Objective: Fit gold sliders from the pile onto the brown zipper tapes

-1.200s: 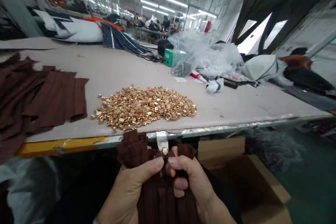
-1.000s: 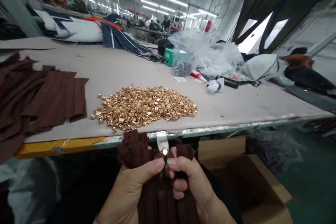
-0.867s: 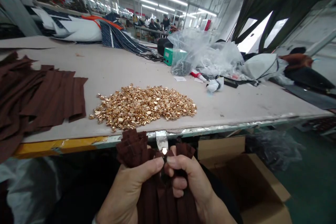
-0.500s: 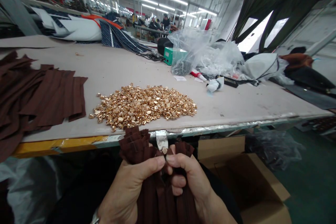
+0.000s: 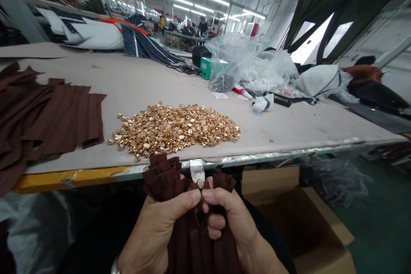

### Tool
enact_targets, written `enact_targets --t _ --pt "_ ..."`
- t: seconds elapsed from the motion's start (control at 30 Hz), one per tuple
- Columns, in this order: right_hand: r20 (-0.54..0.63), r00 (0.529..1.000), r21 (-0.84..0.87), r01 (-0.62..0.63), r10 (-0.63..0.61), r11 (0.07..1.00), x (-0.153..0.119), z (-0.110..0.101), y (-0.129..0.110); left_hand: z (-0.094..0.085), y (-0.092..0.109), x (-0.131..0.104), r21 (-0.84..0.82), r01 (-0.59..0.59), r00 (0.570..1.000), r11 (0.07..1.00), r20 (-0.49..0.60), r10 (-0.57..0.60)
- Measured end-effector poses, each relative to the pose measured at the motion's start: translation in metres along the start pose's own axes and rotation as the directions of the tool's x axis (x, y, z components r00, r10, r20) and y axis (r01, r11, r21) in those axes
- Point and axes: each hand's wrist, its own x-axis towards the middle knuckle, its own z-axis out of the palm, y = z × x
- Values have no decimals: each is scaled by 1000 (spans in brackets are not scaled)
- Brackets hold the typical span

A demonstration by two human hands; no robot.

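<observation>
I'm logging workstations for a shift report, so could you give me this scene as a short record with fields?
Left hand: closed on a bunch of brown strips
Right hand: closed on more brown strips, thumb tip close to the left one
Small gold piece: at the lower end of the silvery tab, by the table's front edge
Table: gold heap near the front, strip pile on the left
Farther back: green box, clear plastic bag
Below, right: open cardboard box

Two hands [image 5: 152, 231] [image 5: 236, 212], one gold heap [image 5: 178, 128]
</observation>
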Motion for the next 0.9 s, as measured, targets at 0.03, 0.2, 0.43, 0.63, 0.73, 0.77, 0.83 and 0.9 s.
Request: enact_targets --t 0.03,0.2,0.43,0.63,0.73,0.77,0.83,0.9 --pt "-4 1000 3 -3 3 1000 0 0 0 -1 -1 1 -1 6 1000 1000 14 -6" --pt "14 1000 28 9 -9 1000 1 1 0 -5 -5 4 26 2 1000 1000 22 -2" --pt "-1 999 19 33 -33 999 2 1 1 -5 -7 5 29 -59 998 998 -25 60" --pt "16 999 -22 52 -51 998 2 3 -1 -7 -8 6 39 -51 998 998 35 50" --pt "16 998 -21 66 -66 998 3 3 0 -5 -8 5 54 -61 998 997 17 61" --pt "15 997 -25 73 -73 997 3 2 0 -4 -8 5 59 -74 997 995 -1 74" --pt "6 996 -43 86 -86 995 4 1 0 -3 -8 4 69 -98 995 993 -28 100" --pt "-17 994 -70 103 -104 992 5 0 -1 -3 -8 4 85 -107 994 991 -24 110"
